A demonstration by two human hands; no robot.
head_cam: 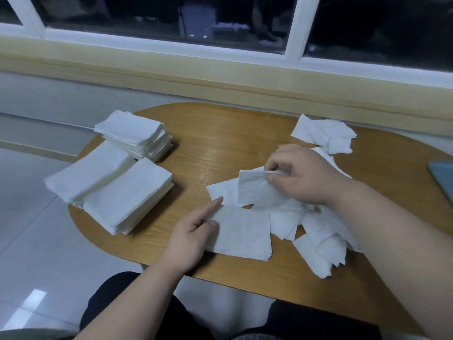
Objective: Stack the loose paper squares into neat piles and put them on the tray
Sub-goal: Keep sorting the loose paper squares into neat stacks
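Three neat piles of white paper squares (127,192) sit on the left part of the wooden tray-like table (220,143). A small flat stack (242,231) lies near the front edge; my left hand (193,231) rests on its left edge with the index finger stretched out. My right hand (301,175) pinches a crumpled loose square (259,190) lifted a little above the stack. Several loose squares (323,246) lie jumbled under my right forearm. A few more loose squares (323,133) lie at the far right.
A blue-grey flat object (443,177) lies at the table's right edge. Behind the table run a yellow window ledge (220,77) and dark window panes. My dark-trousered knees (137,310) are below the front edge. Pale tiled floor lies to the left.
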